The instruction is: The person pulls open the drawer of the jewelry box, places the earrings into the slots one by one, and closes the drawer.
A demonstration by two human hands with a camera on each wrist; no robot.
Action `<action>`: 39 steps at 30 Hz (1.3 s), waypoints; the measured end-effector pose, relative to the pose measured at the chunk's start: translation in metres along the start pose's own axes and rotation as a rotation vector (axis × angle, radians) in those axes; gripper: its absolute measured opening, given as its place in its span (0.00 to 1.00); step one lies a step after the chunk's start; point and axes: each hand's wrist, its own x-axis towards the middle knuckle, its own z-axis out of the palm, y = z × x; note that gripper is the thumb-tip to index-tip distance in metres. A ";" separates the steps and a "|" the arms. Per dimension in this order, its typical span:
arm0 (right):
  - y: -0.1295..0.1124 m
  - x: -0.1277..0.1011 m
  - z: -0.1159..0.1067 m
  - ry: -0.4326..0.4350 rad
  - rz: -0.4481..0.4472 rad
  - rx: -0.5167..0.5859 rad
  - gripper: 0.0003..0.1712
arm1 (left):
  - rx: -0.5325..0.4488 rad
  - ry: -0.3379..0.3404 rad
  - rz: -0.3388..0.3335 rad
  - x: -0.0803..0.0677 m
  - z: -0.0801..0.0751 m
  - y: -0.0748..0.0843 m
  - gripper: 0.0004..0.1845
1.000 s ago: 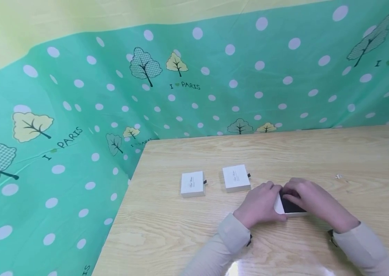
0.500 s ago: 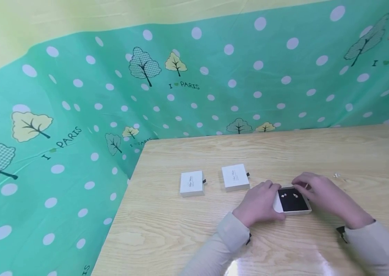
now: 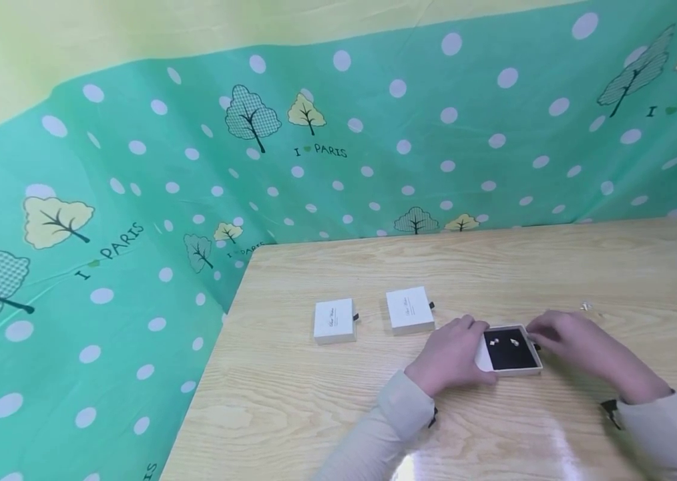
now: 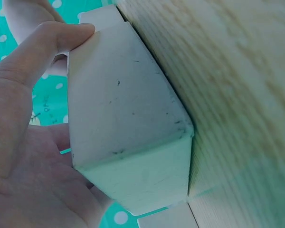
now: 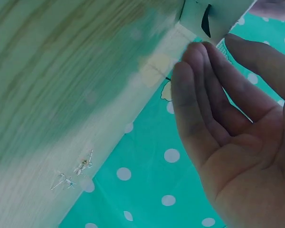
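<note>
A small white box point(image 3: 509, 354) lies on the wooden table point(image 3: 495, 267), its black inside uncovered with two tiny silver earrings point(image 3: 495, 342) on it. My left hand point(image 3: 455, 354) grips the box's left end; in the left wrist view the thumb and palm of that hand point(image 4: 23, 142) wrap the white box point(image 4: 128, 118). My right hand point(image 3: 579, 344) sits at the box's right end. In the right wrist view the right hand point(image 5: 228, 123) has loosely straight fingers, whose tips lie by the black pull tab point(image 5: 206, 16), holding nothing.
Two closed white boxes point(image 3: 334, 320) point(image 3: 410, 310) lie side by side left of my hands. A loose pair of small earrings point(image 3: 587, 307) point(image 5: 76, 173) lies on the table to the right. A green dotted cloth point(image 3: 134, 200) backs the table and hangs on its left.
My right hand has come off the top of the box and slid to its right end, uncovering the black inside and the two earrings. The left hand has stayed put.
</note>
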 end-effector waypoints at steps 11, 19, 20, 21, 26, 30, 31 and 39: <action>0.007 -0.004 0.001 -0.147 0.012 0.081 0.08 | -0.008 0.011 -0.010 -0.001 0.001 0.001 0.45; 0.016 -0.005 0.002 -0.209 -0.010 0.125 0.05 | -0.014 -0.007 -0.015 0.000 0.001 0.000 0.45; 0.017 -0.005 0.002 -0.214 -0.013 0.131 0.05 | -0.014 -0.008 -0.015 0.000 0.001 0.000 0.45; 0.018 -0.004 0.002 -0.216 -0.011 0.136 0.05 | -0.012 -0.007 -0.014 0.000 0.001 0.000 0.45; 0.024 -0.002 0.001 -0.264 -0.028 0.220 0.06 | -0.013 -0.004 -0.016 0.000 0.001 -0.001 0.45; 0.027 0.000 0.000 -0.323 -0.043 0.331 0.10 | -0.016 -0.003 -0.020 -0.001 0.001 -0.001 0.45; 0.027 0.000 0.000 -0.331 -0.045 0.348 0.11 | -0.017 -0.003 -0.020 -0.001 0.000 -0.001 0.45; 0.024 0.001 0.000 -0.341 -0.061 0.399 0.10 | -0.014 -0.012 -0.013 0.001 0.001 -0.001 0.45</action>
